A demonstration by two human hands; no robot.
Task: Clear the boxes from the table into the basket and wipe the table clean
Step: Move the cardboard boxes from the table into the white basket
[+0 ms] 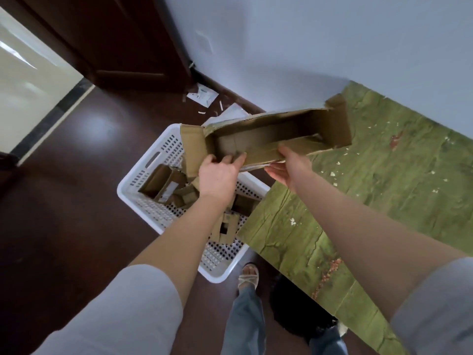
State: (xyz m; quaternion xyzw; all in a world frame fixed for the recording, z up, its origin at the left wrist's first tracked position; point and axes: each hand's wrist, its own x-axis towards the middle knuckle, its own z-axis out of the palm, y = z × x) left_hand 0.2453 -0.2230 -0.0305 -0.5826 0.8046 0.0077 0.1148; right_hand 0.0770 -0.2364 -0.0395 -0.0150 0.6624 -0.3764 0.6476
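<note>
Overhead, both hands grip a long open cardboard box [276, 135] between green table [384, 201] and white basket [143, 175]: left hand [217, 175] curled over its near wall, right hand [289, 167] clasping the same edge.

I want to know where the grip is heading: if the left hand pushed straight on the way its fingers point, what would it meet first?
The left hand is already on the long cardboard box; its fingers point up and right into the box's near wall, so the box comes first, with the white wall probably beyond it.
</note>
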